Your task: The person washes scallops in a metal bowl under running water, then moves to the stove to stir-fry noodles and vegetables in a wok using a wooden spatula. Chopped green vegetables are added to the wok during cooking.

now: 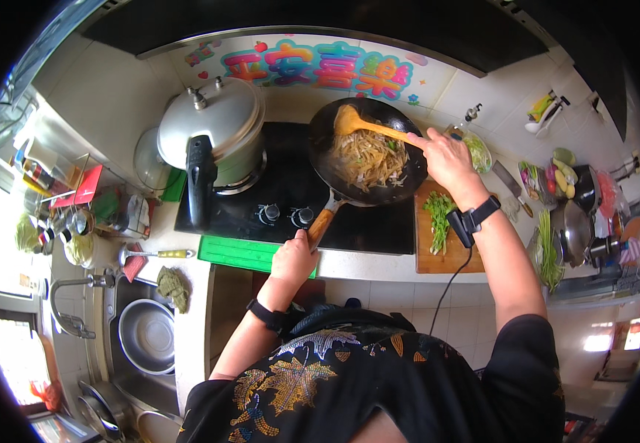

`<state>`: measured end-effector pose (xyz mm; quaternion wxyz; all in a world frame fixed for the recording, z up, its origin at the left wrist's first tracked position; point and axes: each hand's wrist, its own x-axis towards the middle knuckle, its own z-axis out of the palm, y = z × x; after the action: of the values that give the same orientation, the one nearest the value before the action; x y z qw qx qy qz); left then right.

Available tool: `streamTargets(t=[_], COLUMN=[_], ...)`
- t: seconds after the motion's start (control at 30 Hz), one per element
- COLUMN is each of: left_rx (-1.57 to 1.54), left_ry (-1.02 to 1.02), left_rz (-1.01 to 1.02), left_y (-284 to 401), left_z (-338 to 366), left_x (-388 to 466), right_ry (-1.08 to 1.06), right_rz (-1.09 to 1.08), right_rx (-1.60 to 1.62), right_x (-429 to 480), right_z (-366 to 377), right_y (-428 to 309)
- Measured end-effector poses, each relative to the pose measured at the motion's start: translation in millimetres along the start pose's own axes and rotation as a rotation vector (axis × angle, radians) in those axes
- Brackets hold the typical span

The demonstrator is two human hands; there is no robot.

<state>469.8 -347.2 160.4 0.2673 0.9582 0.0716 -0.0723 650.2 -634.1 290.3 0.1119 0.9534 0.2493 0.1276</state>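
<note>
My left hand [293, 258] grips the wooden handle [323, 226] of a black wok [325, 166] on the right side of the black gas cooktop [372, 227]. In my right hand [446, 158] is a wooden spatula [372, 126], its broad blade over the far left of the wok. Browned shredded food [370, 159], with a few green bits in it, lies in the wok below the blade. I cannot tell whether the blade touches the food. Chopped green herbs [439, 219] lie on a wooden cutting board [424, 260] below my right wrist.
A large pressure cooker [215, 122] stands on the left burner, its black handle [201, 177] pointing towards me. At right lie a cleaver [508, 178] and green stalks [548, 255]. The sink at left holds a metal basin [148, 336]. A cable [452, 285] hangs from my right wrist.
</note>
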Motion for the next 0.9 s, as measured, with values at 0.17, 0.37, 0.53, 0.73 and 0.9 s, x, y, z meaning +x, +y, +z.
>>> streamTargets(t=[0.17, 0.37, 0.53, 0.73, 0.9], left_rx=[-0.001, 0.005, 0.029, -0.015, -0.008], left_ry=[0.018, 0.001, 0.001, -0.015, -0.032], left_rz=[-0.008, 0.002, 0.019, 0.0, 0.003], left_y=[-1, -4, -4, -4, -3], left_z=[4, 4, 4, 5, 5], left_x=[0, 4, 5, 3, 4], right_ry=[-0.241, -0.311, -0.32, -0.209, -0.242], right_rz=[0.453, 0.712, 0.655, 0.584, 0.435], right_rx=[0.54, 0.871, 0.966, 0.977, 0.922], right_x=[-62, -160, -173, -107, -163], right_z=[46, 40, -2, 17, -11], right_y=[10, -63, -82, -72, -104])
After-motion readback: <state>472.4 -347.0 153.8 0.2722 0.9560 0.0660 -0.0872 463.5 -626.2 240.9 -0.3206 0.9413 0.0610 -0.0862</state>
